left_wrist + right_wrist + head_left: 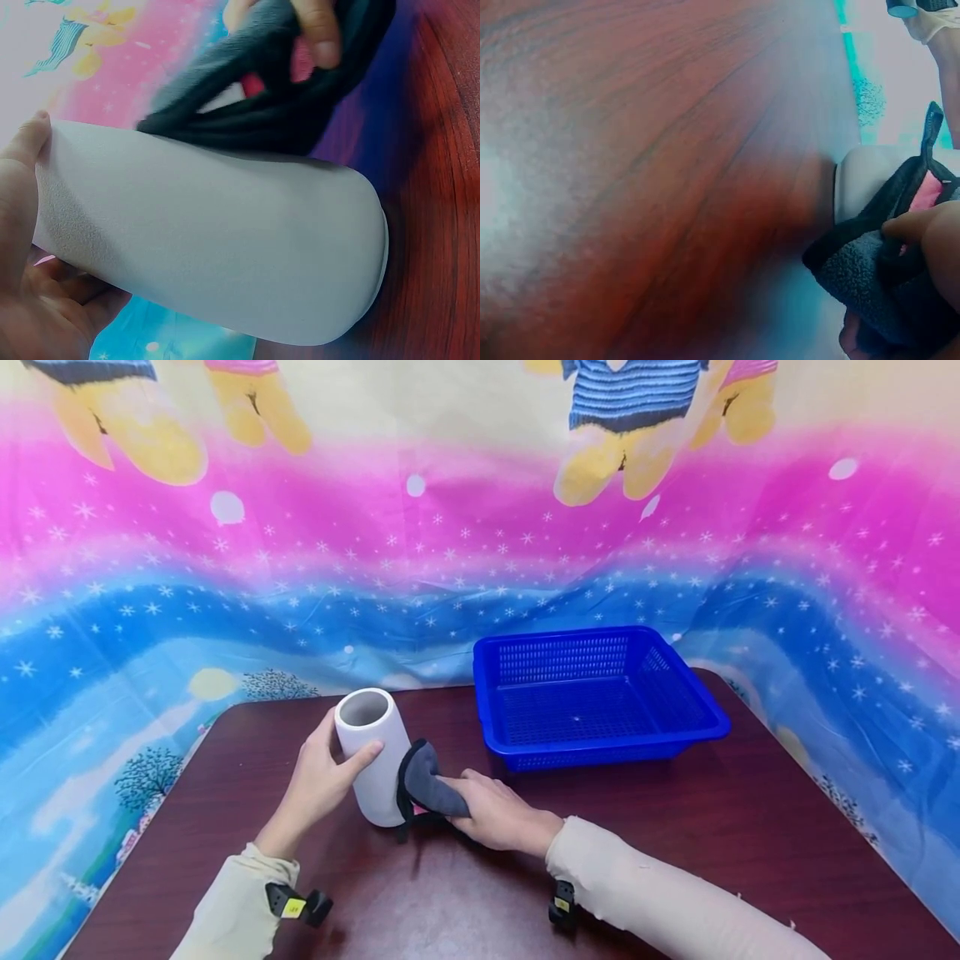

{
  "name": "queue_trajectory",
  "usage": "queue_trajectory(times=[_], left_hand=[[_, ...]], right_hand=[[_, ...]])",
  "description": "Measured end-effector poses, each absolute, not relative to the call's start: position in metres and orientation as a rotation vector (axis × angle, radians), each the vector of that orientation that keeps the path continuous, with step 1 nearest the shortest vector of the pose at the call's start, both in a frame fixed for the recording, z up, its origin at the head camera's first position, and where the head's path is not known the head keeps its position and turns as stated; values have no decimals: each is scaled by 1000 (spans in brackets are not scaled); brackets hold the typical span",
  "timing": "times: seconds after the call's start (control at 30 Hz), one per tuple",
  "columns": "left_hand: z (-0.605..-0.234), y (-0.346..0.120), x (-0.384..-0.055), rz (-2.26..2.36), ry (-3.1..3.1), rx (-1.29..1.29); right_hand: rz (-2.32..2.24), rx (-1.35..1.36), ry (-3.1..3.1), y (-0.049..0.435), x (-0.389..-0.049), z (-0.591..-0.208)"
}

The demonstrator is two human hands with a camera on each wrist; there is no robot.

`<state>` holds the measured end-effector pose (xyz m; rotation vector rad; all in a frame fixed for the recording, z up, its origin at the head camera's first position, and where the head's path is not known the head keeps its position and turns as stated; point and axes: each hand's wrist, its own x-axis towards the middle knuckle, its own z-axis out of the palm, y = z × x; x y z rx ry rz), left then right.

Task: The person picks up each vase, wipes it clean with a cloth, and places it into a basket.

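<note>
A white vase, smooth and hollow with a round mouth, leans slightly on the brown table. My left hand grips it near the top, thumb across the front and fingers behind. In the left wrist view the vase spans most of the picture, its rounded base toward the table. My right hand holds a folded dark grey cleaning cloth with black edging against the vase's right side. The right wrist view shows the cloth with its fuzzy face, a hanging loop and a pink patch, bunched under the fingers.
A blue plastic basket with perforated walls stands at the back right of the table. Behind the table hangs a colourful printed curtain. Both wrists carry small black cameras over pale sleeves.
</note>
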<state>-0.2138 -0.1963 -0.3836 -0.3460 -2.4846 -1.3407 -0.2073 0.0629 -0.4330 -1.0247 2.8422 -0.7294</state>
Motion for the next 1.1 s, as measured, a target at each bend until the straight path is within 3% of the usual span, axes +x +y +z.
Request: queue_trajectory(times=[1.1], left_hand=[[-385, -198, -216, -1335, -2489, -348]], right_hand=[[-445, -990, 2825, 70, -199, -435]])
